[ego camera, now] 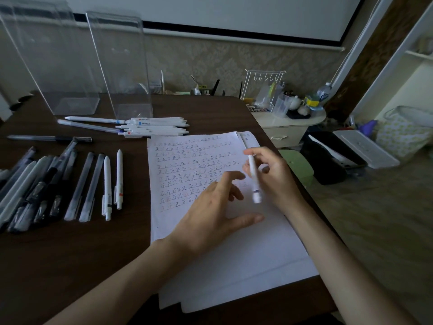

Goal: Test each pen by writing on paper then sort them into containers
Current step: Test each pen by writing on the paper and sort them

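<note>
1. The right hand [274, 177] pinches a white pen [254, 179] in its fingers [255, 151]. The pen is over the paper [234, 254], toward 2 o'clock from the paper's middle.
2. The left hand [210, 214] is open, spread over the paper.
3. I think writing comes next: point the tip down and press softly on the bare part at 6 o'clock.
4. The pen looks thin, white and blurry.

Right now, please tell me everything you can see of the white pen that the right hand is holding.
The white pen is slim; its smooth barrel looks like plastic, with a thin dark band near the lower end. It is blurred, so no print can be read. The right hand pinches its upper half between thumb and fingers. Its lower end points toward the person, over the written paper; contact with the paper cannot be told.
</note>
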The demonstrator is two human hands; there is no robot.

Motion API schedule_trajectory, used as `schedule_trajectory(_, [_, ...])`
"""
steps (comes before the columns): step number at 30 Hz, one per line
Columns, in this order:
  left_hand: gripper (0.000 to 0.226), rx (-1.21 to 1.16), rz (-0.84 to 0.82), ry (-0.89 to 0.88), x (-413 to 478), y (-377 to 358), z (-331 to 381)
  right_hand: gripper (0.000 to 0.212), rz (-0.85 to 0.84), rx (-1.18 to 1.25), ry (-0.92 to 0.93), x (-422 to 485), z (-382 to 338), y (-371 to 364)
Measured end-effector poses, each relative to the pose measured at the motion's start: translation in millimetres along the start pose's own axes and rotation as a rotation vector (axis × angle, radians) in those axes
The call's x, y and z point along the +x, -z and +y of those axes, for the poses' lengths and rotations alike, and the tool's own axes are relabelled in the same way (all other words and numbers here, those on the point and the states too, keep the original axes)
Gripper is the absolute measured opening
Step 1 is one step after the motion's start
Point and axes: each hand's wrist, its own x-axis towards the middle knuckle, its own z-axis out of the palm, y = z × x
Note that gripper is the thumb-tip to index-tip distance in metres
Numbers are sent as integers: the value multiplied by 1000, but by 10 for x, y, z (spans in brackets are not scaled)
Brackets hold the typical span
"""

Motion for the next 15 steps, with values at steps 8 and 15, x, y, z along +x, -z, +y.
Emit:
schedule_trajectory(8, [52,-24,-3,-30,36,34,14,33,-219,-75,9,-49,-53,12])
schedule_trajectory(15, [31,-8,-36,51,19,80,15,54,-310,-93,26,-72,-97,14])
